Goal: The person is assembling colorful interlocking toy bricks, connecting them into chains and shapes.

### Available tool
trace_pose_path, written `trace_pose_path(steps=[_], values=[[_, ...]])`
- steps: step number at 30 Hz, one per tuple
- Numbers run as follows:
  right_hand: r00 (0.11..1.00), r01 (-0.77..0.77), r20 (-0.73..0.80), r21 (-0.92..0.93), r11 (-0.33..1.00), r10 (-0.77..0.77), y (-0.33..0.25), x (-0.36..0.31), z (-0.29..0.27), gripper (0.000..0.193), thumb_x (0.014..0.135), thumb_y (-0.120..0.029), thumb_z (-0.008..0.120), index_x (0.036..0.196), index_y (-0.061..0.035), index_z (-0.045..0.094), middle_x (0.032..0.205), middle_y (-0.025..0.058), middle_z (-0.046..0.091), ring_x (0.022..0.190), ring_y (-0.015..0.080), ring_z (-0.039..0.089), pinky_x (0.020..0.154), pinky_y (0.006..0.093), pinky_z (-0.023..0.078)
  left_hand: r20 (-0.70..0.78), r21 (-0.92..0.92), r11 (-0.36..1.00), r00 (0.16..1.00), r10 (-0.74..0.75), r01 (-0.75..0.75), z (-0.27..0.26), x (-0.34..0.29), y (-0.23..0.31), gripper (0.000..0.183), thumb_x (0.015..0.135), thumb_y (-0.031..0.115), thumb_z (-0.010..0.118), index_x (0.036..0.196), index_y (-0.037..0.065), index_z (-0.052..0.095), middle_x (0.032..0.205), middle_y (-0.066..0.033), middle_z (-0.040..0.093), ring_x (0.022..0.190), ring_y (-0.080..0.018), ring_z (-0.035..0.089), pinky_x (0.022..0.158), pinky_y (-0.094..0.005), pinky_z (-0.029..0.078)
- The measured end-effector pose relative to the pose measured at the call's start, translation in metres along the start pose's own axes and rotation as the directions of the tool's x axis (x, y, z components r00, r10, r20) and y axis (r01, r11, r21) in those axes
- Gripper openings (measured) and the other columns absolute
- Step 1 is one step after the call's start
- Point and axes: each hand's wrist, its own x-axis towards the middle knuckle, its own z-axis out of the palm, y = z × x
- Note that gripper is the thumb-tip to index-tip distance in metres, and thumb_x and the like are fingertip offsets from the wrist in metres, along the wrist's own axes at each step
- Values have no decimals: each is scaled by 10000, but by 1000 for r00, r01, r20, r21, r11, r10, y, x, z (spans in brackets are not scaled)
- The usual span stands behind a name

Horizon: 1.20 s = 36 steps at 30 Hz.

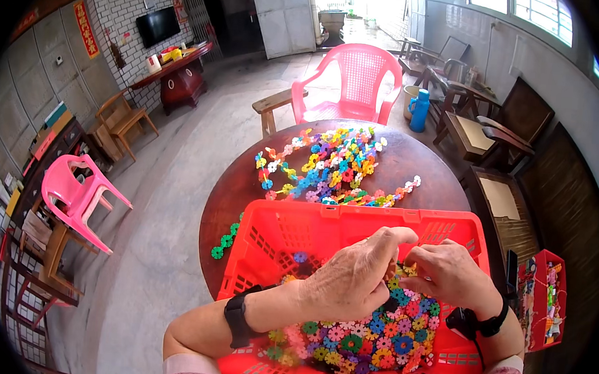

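Both my hands are over a red plastic basket, close together with their fingers bent inward. My left hand is closed, thumb and fingers drawn together; what it pinches is hidden behind it. Beside it, my right hand is curled the same way, and its fingertips hide whatever is in them. Below them in the basket lies a heap of small flower-shaped plastic discs in many colours. Linked chains of such discs are piled on the round wooden table beyond the basket.
A short green chain of discs lies left of the basket. Past the table stand a pink plastic chair and a wooden stool. A blue flask and wooden chairs are to the right, with a red box of small things nearer.
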Motion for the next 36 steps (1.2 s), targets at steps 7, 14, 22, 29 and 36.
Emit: trace_pose_path(steps=[7,14,22,29,36], values=[[986,32,-160,466,884,48,-9,6,-11,270,870,-259,645,936,-4,591,781,164,609,743,336,625,643,409,489,-81,108,991,993,81,-72,19,-7,-10,828,777,-128,555,1474,22,135,1169,-270,482,892,-397,604,717,-418,515],[973,131,-226,326,936,-58,-24,10,0,131,852,-121,615,812,-12,554,681,138,566,652,334,603,571,399,468,119,92,988,983,-138,128,25,-8,-13,529,833,53,625,1271,-8,335,1068,-262,557,936,-412,611,723,-441,521],[987,129,-143,441,888,-72,-23,3,-6,148,853,-90,606,773,-7,512,661,146,536,617,342,584,543,398,450,205,23,999,978,37,-43,17,-7,-16,213,909,185,570,986,5,487,753,-197,606,734,-378,630,633,-456,511],[969,163,-213,167,972,-126,-32,-9,-26,171,753,-67,664,745,-23,499,629,108,494,600,316,567,529,409,433,205,368,930,977,-52,-28,8,-9,-15,276,897,112,551,1155,27,502,781,-154,595,760,-361,633,603,-442,504],[956,229,-220,158,961,-192,-16,6,-9,403,832,-386,690,959,-25,561,725,120,568,646,302,597,567,394,463,47,197,980,999,-22,12,19,-7,-17,709,847,118,633,1431,14,244,911,-213,629,824,-359,652,673,-422,522]])
